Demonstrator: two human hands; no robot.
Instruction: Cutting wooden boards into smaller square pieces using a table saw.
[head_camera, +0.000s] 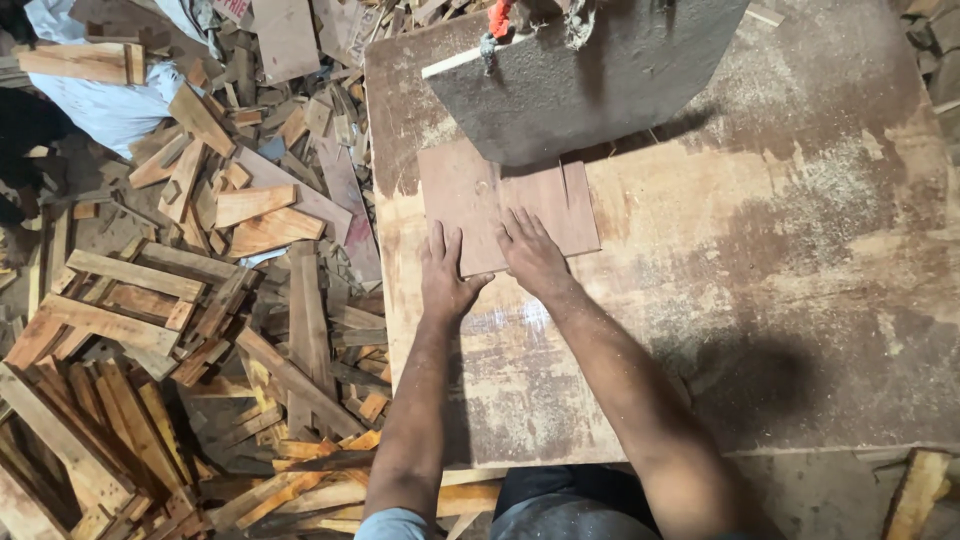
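Dusty plywood saw table (700, 300) is carrying a thin reddish wood panel (470, 195) lying flat under the grey machine housing (590, 80), scrap offcuts (200, 300) are piling up left, left hand (445, 275) and right hand (532, 255) are pressing it open-palmed, fingers spread, gripping nothing.
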